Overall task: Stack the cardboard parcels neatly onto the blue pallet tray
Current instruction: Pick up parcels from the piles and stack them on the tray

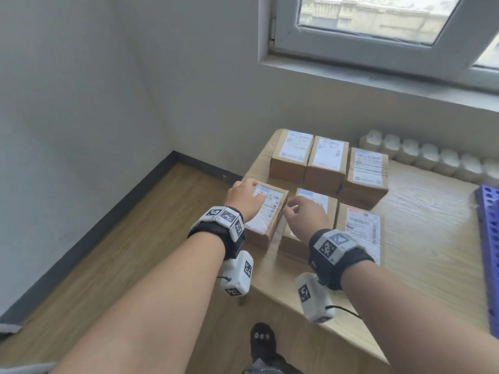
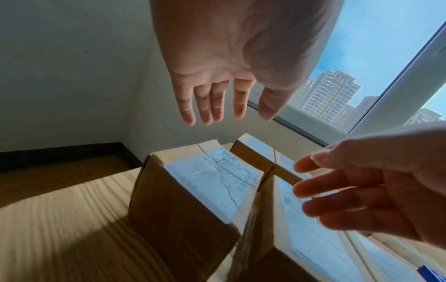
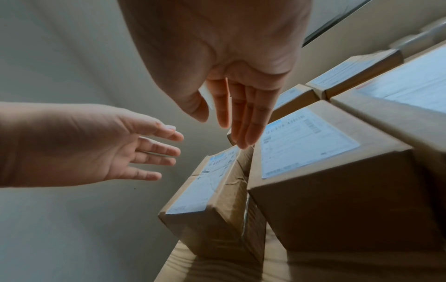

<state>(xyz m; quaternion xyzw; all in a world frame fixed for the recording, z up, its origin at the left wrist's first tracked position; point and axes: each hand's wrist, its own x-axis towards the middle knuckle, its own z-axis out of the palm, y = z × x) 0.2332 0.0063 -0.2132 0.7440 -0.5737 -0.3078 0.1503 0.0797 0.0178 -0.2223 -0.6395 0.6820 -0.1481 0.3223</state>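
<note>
The person's two bare forearms reach in from the lower edge of the head view, each with a wrist band carrying marker cubes. The left hand (image 1: pixel 244 197) hovers over the front-left parcel (image 1: pixel 266 214), the landmark here; the left-wrist view shows its fingers (image 2: pixel 207 103) straight, slightly spread and clear of the label. The right hand (image 1: pixel 306 215) hangs just right of that parcel, above the narrow gap to the middle front parcel (image 1: pixel 310 209); in the right-wrist view its fingers (image 3: pixel 243 114) lie straight and close together, tips just at the landmark's top edge, contact uncertain. Neither hand holds anything.

The landmark sits at the left corner of the wooden table (image 1: pixel 421 238), its left face near the table edge, with open floor (image 1: pixel 113 238) beyond. A third front parcel (image 1: pixel 361 230) lies further right, and three more parcels (image 1: pixel 326 163) form a row behind, close to the wall. Right of all six, bare tabletop runs to the blue pallet tray (image 1: pixel 488 238), which is cut off by the frame edge.

Only the head view shows the tray, the radiator (image 1: pixel 429 155) beyond the back row, and a sandalled foot (image 1: pixel 262 344). Only the left-wrist view shows tower blocks (image 2: pixel 330 95) outside the window. The right-wrist view is blurred.
</note>
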